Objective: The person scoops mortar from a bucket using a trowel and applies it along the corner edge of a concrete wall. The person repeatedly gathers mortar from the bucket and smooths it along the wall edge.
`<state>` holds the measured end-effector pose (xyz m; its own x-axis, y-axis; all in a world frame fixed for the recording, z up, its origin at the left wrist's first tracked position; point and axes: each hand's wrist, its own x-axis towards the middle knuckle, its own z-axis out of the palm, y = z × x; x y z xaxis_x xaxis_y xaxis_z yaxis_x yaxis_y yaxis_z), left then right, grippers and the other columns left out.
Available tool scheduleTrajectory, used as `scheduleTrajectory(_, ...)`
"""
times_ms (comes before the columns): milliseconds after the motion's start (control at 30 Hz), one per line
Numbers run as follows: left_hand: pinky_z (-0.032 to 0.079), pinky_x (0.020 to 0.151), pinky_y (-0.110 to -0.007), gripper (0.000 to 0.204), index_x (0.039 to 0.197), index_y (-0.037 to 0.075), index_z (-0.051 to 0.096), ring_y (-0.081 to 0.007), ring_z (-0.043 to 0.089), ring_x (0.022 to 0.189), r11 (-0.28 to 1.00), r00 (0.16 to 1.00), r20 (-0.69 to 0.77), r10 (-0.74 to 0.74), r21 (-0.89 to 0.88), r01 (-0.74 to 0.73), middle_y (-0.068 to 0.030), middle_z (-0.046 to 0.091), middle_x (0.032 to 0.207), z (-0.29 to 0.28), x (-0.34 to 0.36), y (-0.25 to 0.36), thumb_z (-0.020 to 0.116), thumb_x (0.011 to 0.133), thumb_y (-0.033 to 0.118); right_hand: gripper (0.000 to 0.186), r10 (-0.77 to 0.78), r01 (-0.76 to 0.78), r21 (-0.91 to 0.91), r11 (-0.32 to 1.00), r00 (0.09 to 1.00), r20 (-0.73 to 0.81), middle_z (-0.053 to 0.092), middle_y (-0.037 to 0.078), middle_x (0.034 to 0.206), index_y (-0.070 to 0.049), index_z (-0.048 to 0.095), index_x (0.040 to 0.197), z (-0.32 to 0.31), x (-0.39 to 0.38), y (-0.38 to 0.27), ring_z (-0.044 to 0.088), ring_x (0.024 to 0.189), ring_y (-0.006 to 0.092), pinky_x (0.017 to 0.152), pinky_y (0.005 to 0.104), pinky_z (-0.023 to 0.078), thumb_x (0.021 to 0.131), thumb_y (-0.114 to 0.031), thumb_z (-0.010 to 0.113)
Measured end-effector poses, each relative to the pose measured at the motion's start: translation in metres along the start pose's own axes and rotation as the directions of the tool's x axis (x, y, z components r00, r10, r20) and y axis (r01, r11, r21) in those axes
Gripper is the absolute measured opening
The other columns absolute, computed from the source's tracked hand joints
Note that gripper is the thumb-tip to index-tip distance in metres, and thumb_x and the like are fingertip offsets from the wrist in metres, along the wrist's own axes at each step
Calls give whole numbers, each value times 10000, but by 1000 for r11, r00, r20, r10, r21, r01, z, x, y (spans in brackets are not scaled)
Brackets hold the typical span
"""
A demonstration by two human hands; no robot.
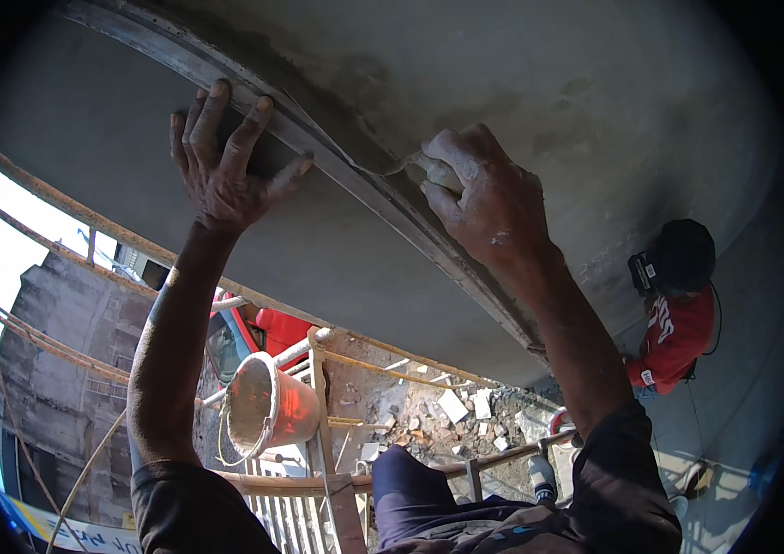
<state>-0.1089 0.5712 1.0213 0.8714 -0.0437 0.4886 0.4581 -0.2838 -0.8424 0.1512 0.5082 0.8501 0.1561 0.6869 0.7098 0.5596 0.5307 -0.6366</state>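
Lower centre: open orange-red bucket (301, 406) just beside a scaffold post (322, 415). Below, on the ground, broken rubble (453, 406) and part of a red vehicle (283, 331). At right, person (683, 323) in black cap (683, 251) and red top (689, 325). Far left, curved railing (78, 210) before a weathered grey building (69, 319).

The left forearm (170, 351) rises nearly straight to the left hand (224, 189), its fingers (246, 138) spread and thumb (289, 178) held out. The right forearm (569, 323) slants inward; the right hand (498, 198) is curled in a fist-like grip.

Left fisheye of 2 on the head, looking down, left hand (224, 180) and right hand (492, 196) near
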Motion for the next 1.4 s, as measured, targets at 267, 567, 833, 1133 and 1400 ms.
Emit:
scheduleTrajectory(267, 284, 1164, -592, 810, 1416, 194, 576, -356, 410, 1425, 1000, 1000, 5, -6, 15, 6, -179, 427, 1510, 2, -1, 0, 754, 803, 693, 264, 65, -65, 98, 993, 998, 5, 611, 107, 1047, -142, 597, 1090, 0, -24, 4, 715, 917, 324, 760, 488, 585, 881, -201, 747)
scheduleTrajectory(567, 273, 1169, -612, 807, 1404, 238, 581, -356, 405, 1430, 1000, 1000, 12, -25, -1, 25, -158, 420, 1521, 2, -3, -2, 765, 776, 710, 326, -27, 53, 187, 981, 990, -138, 667, 112, 1083, -124, 629, 1137, -27, 36, -43, 696, 997, 334, 858, 439, 570, 847, -178, 768)
scheduleTrajectory(833, 249, 1189, -610, 813, 1420, 222, 574, -356, 387, 1452, 1000, 1000, 10, -13, -3, 13, -177, 409, 1541, 4, -3, -3, 758, 788, 700, 296, -11, 11, -9, 1000, 1000, -21, 660, 113, 1089, -123, 614, 1122, -26, 34, -32, 703, 963, 345, 829, 460, 573, 867, -182, 752)
scheduleTrajectory(1133, 265, 1178, -611, 835, 1452, 217, 548, -352, 395, 1443, 1000, 1000, -6, 20, 12, -20, -186, 413, 1535, 4, -1, -3, 736, 805, 710, 274, 98, -90, -79, 993, 990, 103, 612, 101, 1049, -137, 598, 1097, -22, -48, 17, 706, 939, 328, 767, 461, 582, 868, -171, 744)
scheduleTrajectory(1400, 265, 1178, -589, 812, 1479, 206, 514, -355, 382, 1442, 998, 999, -1, 53, -38, -53, -188, 423, 1519, 5, 2, -3, 730, 846, 668, 223, 199, -189, -82, 979, 969, 144, 588, 91, 1019, -148, 583, 1067, -5, -115, 51, 705, 933, 310, 715, 486, 589, 888, -188, 710)
